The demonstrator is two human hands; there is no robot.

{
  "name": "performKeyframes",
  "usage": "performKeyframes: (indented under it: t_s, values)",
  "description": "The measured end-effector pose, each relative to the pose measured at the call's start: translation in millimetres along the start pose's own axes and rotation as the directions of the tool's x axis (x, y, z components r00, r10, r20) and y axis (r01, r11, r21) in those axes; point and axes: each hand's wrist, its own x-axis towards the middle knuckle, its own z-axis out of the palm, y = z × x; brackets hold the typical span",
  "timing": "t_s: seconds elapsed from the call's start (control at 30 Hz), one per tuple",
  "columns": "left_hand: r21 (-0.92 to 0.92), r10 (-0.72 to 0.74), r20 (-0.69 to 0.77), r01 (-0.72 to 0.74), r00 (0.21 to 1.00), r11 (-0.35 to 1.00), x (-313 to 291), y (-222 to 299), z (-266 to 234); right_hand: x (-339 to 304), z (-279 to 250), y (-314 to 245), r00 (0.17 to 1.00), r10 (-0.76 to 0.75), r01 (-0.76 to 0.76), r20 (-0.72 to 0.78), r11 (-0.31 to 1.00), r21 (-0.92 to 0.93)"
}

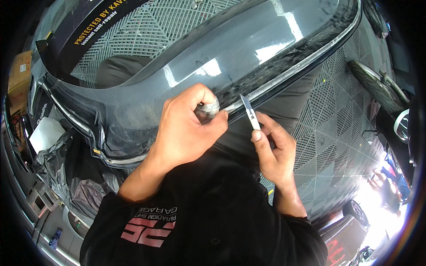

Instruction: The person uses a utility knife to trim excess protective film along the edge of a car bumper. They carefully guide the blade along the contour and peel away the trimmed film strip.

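Note:
A large glossy dark grey curved car body panel [235, 53] lies across in front of me, with a pale strip [277, 84] running along its near edge. My left hand [182, 126] is closed at that edge, thumb and forefinger pinching around a crumpled whitish strip [209, 107]. Whether this bit is joined to the edge strip I cannot tell. Just right of it, my right hand [276, 153] grips a slim utility knife [253, 119] between thumb and fingers. The blade is out, and its tip points up toward the panel's edge.
Grey grid floor tiles [330, 133] spread under the panel and to the right. Crumpled black plastic [93, 188] lies at left, near a cardboard box [20, 73]. A motorcycle wheel [377, 86] stands at right. My legs are beneath the panel.

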Motion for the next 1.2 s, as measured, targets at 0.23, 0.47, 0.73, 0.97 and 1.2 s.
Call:
performKeyframes:
  t_s: [0.23,0.47,0.73,0.97,1.2]
  values:
    - [-0.055,0.193,-0.020,-0.194,0.981,0.979,0,-8,2,-10,19,1,0.997,-0.038,0.041,-0.060,0.998,0.040]
    - [0.013,0.310,-0.022,-0.310,0.950,0.951,-1,-4,-1,-10,25,7,0.996,0.015,-0.013,-0.087,1.000,0.024]
    - [-0.012,0.378,-0.001,-0.378,0.926,0.926,-2,-4,-2,-9,30,11,0.989,-0.045,0.055,-0.138,0.996,0.068]
    - [-0.059,0.405,-0.016,-0.406,0.914,0.912,-1,-4,-4,-15,33,7,0.971,-0.163,0.171,-0.173,0.985,0.031]
    - [-0.069,0.424,-0.023,-0.424,0.905,0.903,-4,-2,-7,-11,32,8,0.982,-0.098,0.100,-0.158,0.995,0.006]
